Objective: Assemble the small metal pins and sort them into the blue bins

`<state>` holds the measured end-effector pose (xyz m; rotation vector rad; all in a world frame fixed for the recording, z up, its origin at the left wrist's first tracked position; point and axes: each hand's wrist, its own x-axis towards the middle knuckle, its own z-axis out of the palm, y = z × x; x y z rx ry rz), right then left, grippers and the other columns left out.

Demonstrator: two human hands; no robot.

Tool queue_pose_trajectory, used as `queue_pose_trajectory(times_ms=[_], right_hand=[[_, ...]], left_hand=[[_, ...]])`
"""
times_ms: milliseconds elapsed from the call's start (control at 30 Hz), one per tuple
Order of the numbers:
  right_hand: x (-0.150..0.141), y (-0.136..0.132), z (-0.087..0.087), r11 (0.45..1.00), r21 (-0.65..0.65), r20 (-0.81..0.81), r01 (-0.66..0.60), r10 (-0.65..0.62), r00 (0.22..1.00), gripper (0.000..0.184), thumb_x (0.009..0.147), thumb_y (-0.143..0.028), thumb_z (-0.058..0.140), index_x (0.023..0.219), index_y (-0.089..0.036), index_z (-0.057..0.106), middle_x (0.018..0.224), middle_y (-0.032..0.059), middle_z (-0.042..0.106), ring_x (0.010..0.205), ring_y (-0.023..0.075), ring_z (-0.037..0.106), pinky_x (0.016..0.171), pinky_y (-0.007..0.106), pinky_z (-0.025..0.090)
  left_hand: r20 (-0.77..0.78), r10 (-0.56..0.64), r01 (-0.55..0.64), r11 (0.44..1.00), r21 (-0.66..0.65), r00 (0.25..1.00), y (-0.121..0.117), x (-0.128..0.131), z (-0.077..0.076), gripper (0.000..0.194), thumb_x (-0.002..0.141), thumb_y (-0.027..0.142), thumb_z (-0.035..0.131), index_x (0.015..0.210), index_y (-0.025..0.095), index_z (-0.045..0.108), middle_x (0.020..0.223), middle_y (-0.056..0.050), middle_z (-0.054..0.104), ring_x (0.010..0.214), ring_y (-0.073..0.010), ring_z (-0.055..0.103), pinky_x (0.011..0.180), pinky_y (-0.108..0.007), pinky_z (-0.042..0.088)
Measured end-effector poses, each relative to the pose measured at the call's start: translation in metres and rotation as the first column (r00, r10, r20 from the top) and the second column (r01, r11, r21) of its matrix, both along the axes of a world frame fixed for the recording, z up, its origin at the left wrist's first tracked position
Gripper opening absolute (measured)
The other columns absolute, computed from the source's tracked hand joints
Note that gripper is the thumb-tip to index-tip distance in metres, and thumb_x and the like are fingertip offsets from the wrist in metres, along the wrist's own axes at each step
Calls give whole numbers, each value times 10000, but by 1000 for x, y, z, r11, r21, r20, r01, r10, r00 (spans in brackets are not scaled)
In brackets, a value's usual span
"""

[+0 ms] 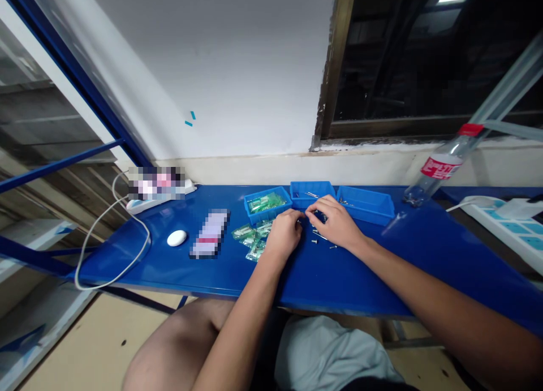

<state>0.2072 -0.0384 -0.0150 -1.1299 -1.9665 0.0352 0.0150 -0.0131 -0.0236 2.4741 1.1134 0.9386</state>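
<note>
Over a blue table [169, 275], both hands met near three blue bins; I couldn't tell whether the left hand [286, 232] or right hand [333, 221], fingers curled, gripped anything. Loose screws [314, 241] lay beside the right, green-and-clear packets [254, 241] beside the left.

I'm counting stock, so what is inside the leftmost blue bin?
The bin holds green-printed packets, piled together. They hide its floor, so whatever lies beneath them cannot be seen.
</note>
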Motion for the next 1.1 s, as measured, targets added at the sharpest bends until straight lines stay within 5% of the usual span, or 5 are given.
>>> queue_pose_trajectory(times_ms=[400,733,833,1100], right_hand=[[-3,-1,3,987,-161,-180,-20,-9,984,103,946,-283,666,992,-232,743,917,37,773,800,217,688,732,346,546],[-5,0,-1,985,-163,-202,-57,24,979,53,909,-259,683,950,-228,698,895,32,747,798,205,681,764,348,560],[-6,0,-2,983,-156,-241,-92,52,969,174,895,-233,668,1069,-228,672,936,34,732,813,204,681,767,353,572],[-6,-4,2,991,-120,-217,-60,33,976,118,879,-199,642,963,-238,716,884,35,698,755,209,650,713,364,567]], left_hand=[[413,-100,96,995,32,905,-2,2,7,362,887,-41,608,1128,205,720,1148,-73,703,1042,-177,718,938,-310,632],[398,-135,137,990,23,908,-6,-1,10,414,879,-62,570,1154,211,715,1182,-77,699,1124,-186,698,962,-320,633],[421,-118,139,990,-20,899,-8,0,11,404,913,-28,558,1207,211,700,1284,-101,680,1209,-197,681,968,-310,632],[263,18,0,998,-68,965,-14,0,20,226,1021,273,626,1169,200,780,1146,-85,796,1052,-229,755,975,-344,602]])
